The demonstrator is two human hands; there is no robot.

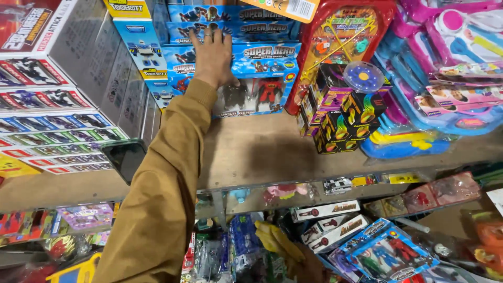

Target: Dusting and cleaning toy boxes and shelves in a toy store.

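Observation:
My left hand (212,55) reaches out on a brown sleeve to a stack of blue action-figure boxes (267,57) at the back of a wooden shelf (251,157). The palm lies flat against the box fronts, fingers spread and pointing up, thumb near the lowest box (262,94) with its windowed figures. It presses on the boxes without closing around one. Low in the view, a brown sleeve-like shape (309,268) sits behind a yellow thing (272,238) among toys. My right hand cannot be made out there.
Grey and white toy boxes (57,94) are stacked on the left, with a dark phone-like slab (124,158) leaning at the shelf edge. A red game card (340,36), black spring-toy boxes (340,120) and pink and blue play sets (450,63) crowd the right. Packaged toys fill the lower shelf.

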